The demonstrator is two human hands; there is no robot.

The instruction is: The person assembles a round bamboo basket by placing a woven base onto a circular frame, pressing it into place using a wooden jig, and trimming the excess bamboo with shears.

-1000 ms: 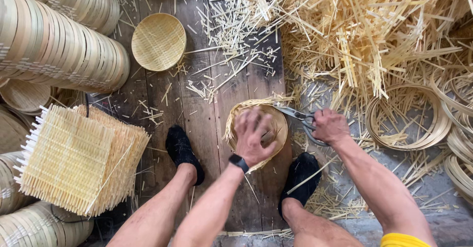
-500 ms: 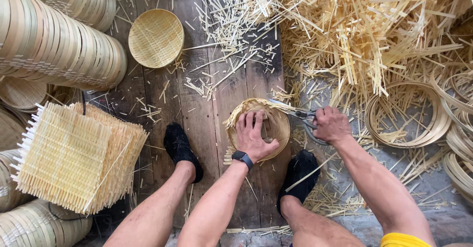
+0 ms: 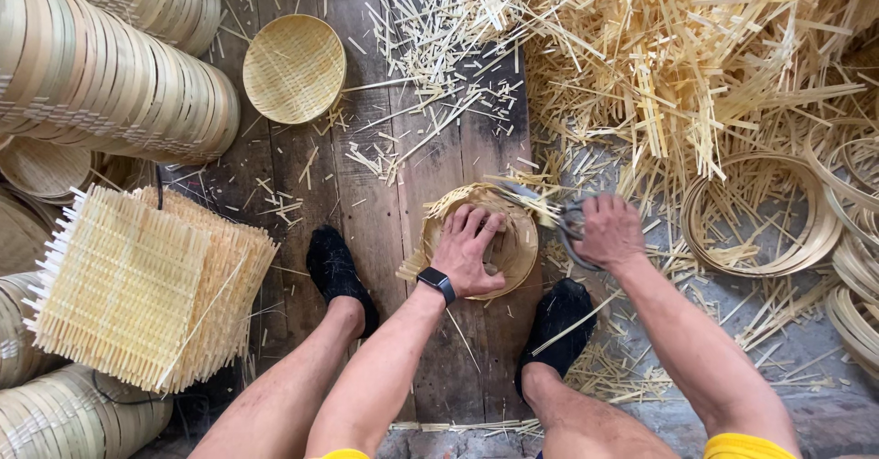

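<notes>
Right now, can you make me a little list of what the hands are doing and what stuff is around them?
left hand: pressed flat on a round woven bamboo tray, holding it on the wooden floor
right hand: gripping scissors at the tray's rim
cutting: blades are at the loose strip ends sticking past the rim
feet: two black socks, one on each side of the tray
left side: stack of square woven mats
top right: heap of bamboo strips
right side: bamboo hoops

Between our feet on the plank floor sits a round woven tray, left hand on it, right hand just beside. Square mats lie left, bamboo strips behind right.
</notes>
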